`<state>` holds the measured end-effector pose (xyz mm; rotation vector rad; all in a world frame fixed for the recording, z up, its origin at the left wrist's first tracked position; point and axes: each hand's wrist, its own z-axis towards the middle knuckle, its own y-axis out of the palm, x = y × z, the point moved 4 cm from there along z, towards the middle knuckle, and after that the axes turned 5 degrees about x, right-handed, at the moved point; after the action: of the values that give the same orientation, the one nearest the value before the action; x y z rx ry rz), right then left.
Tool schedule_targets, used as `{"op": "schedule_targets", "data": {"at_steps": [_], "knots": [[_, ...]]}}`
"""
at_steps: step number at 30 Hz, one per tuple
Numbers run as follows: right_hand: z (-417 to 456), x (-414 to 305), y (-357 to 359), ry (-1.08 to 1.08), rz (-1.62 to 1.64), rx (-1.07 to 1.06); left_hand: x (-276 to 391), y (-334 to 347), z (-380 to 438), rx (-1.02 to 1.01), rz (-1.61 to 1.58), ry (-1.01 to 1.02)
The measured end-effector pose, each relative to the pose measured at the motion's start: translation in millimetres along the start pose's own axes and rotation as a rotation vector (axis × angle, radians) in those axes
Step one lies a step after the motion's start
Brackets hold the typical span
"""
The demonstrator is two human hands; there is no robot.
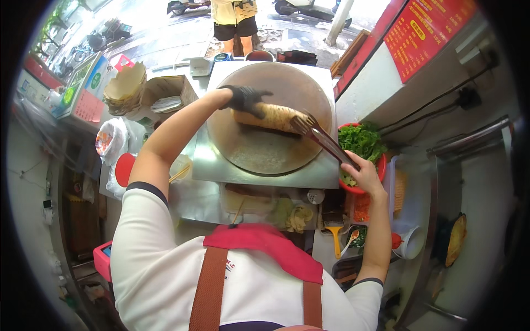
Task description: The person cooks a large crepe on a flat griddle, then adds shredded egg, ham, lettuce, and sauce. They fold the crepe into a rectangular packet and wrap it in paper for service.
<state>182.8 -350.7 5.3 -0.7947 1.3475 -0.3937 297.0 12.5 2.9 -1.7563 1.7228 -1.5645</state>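
A browned, rolled crepe [275, 118] lies across the round griddle [269, 159] before me. My left hand [246, 99], in a dark glove, holds its left end, with the thumb on the near side and fingers stretched over the far side. My right hand [366, 171] is bare and grips the handle end of metal tongs [331, 145]. The tongs' jaws are at the roll's right end; whether they pinch it firmly I cannot tell. A dark gap or shadow runs under the roll's near edge.
Right of the griddle stands a red basin [383, 165] of lettuce [360, 142]. Nearer me are shredded orange food [361, 208], a yellow-handled brush [334, 240] and a shaker [315, 196]. Paper bags [124, 89] stand at left. Beyond the counter stands a person [234, 27].
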Motion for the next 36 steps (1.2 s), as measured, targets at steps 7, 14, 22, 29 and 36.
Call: {"op": "schedule_targets", "data": {"at_steps": [7,14,22,29,36], "knots": [[7.8,-5.8,27.8,0.299,0.165,0.053,17.2,8.6,7.3,0.313,0.400,0.165],[-12.9,-56.3,64.2,0.227,0.030,0.244,14.5,50.3,-28.1,0.608,0.429,0.052],[-148.3,-8.8,162.4,0.416,0.511,0.975,32.2,74.7,-119.0,0.771,0.230,0.014],[-371.9,74.7,199.6,1.281,-0.096,1.428,60.0,90.9,-212.1,0.997,-0.312,0.214],[-491.8,132.1,142.2,1.782,-0.021,1.153,95.5,124.4,-217.4,0.758,-0.364,0.311]]}}
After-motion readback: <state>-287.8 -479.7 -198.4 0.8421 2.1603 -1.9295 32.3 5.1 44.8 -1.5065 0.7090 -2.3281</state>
